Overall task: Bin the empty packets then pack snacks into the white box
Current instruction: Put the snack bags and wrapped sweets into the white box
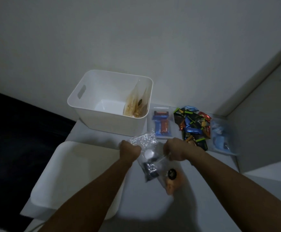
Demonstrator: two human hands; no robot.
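The tall rectangular plastic box (93,113) is white inside and out, and the clear pouches leaning in its corner (137,104) show tan and amber-brown contents with a dark round label. The clear tray of wrapped bars (160,122) carries blue, orange and dark red. The heap of small wrapped sweets (192,124) mixes black, bright green, blue, orange and red foil. The soft bag at the far right (221,138) is pale blue. The crinkled packet (144,139) glints silvery clear; the pouch below (170,180) shows orange with a black disc. The low lidded container (76,174) is off-white, the tabletop (203,190) pale grey.
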